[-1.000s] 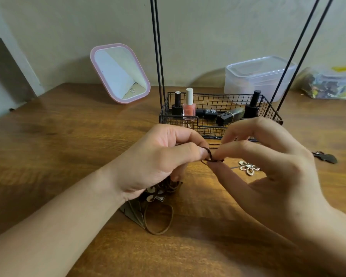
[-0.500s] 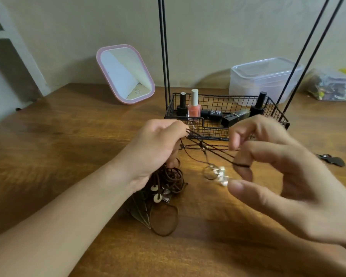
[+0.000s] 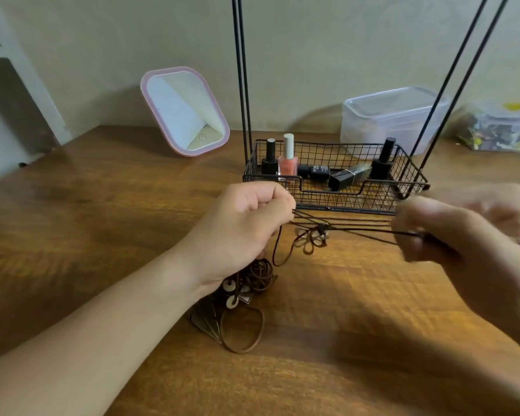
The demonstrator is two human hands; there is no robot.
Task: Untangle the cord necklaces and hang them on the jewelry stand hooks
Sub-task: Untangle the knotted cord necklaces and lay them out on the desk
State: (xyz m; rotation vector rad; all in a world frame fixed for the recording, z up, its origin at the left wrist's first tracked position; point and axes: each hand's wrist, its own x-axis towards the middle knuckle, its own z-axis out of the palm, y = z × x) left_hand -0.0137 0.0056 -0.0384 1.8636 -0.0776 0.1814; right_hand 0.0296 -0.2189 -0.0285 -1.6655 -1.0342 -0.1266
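Tangle (image 3: 246, 295) of cords on table (image 3: 102, 220), at 6 o'clock of left hand (image 3: 240, 229). Left hand clenched around cord (image 3: 357, 229), right hand (image 3: 463, 244) blurred, pinching its other end at 3 o'clock; pendant (image 3: 311, 240) dangling between. Beyond, at 12 o'clock, stand (image 3: 336, 187) basket with bottles (image 3: 288, 159).

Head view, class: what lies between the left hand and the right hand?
In the head view, taut dark cords span from left hand to right hand, with a looped pendant hanging midway.
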